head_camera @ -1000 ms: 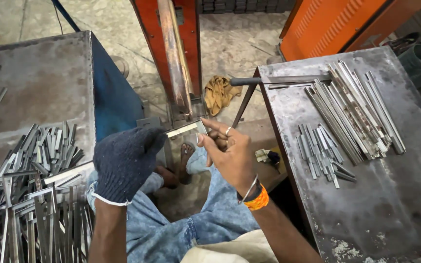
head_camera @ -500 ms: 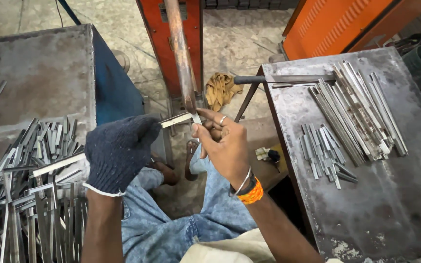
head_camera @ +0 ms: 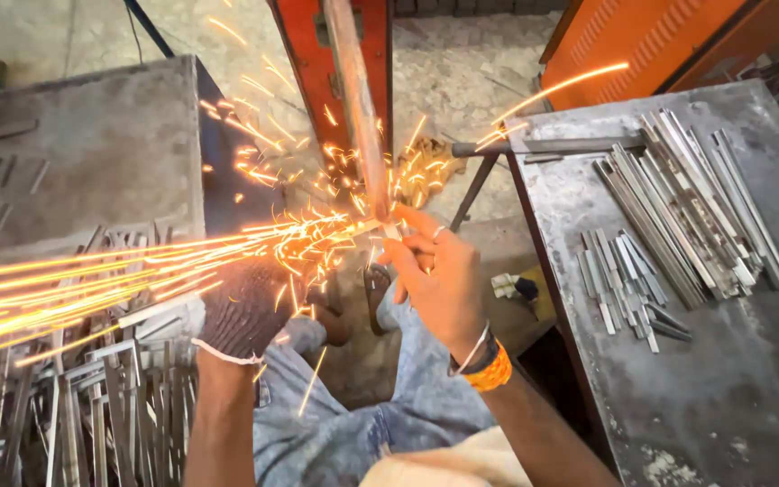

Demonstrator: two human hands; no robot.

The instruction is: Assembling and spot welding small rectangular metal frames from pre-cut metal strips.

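Grinding underway: gloved left hand (head_camera: pixel 247 307) and bare right hand (head_camera: pixel 439 280), both closed, press a thin flat metal strip (head_camera: pixel 380 225) against the upright grinding belt (head_camera: pixel 353 108) at twelve o'clock; sparks (head_camera: pixel 92 284) stream toward nine. Steady pressure seems needed.

A worn concrete floor (head_camera: pixel 462 63), pale and stained, runs through the middle of the workshop. Standing on it is an orange steel frame (head_camera: pixel 331 68), the landmark here. To the left of the frame sits a grey metal tabletop (head_camera: pixel 74 153) with a blue side. To the frame's right a second scuffed grey tabletop (head_camera: pixel 723 379) stands, and behind that an orange ribbed cabinet (head_camera: pixel 642 36). Daylight is even.
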